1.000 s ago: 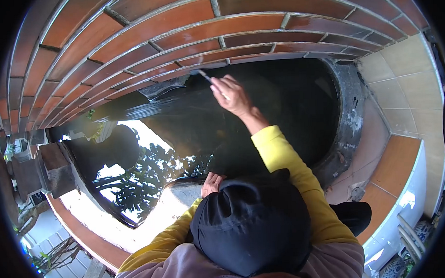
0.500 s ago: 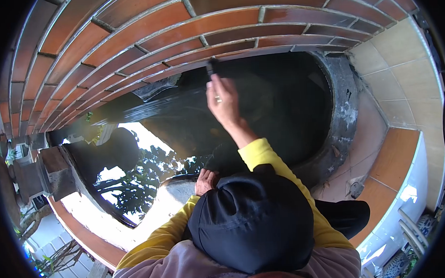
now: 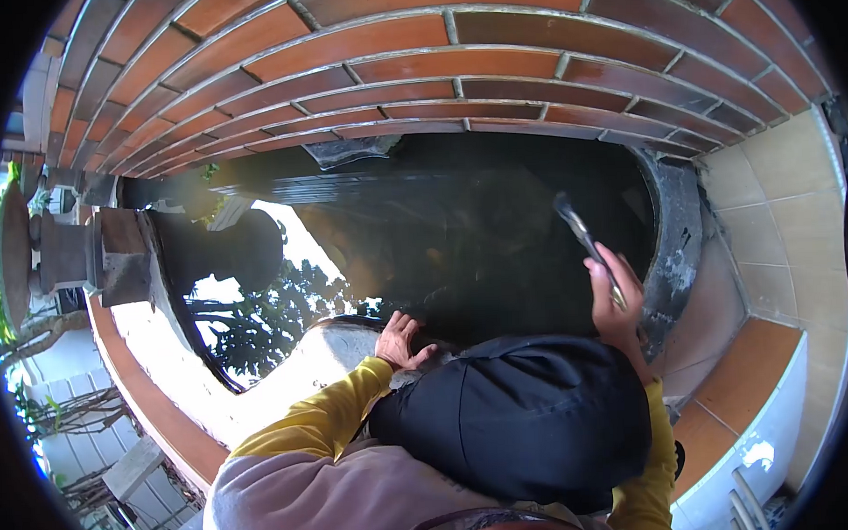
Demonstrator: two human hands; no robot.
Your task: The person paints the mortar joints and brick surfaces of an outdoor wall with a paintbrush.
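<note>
My right hand [image 3: 618, 300] grips a paintbrush [image 3: 580, 226] by its handle, and its dark bristles point up and to the left over the water. Below the brush lies the dark pond water [image 3: 498, 253], which the bristles do not visibly touch. My left hand [image 3: 404, 340] leans on the pond's pale inner ledge [image 3: 338, 347], palm down with the fingers apart, holding nothing. A black cap [image 3: 513, 421] hides part of the ledge and of my right forearm.
A brick wall [image 3: 398, 70] rises along the far side. The grey cement rim [image 3: 676, 247] curves round on the right, beside tiled wall [image 3: 767, 197] and an orange-tiled ledge [image 3: 745, 375]. A stone pillar [image 3: 123, 252] stands at the left. A rock [image 3: 350, 152] shows by the wall.
My right hand has drawn back from the far brick wall toward the right rim, with the paintbrush still held. My left hand stays on the ledge. The view has shifted.
</note>
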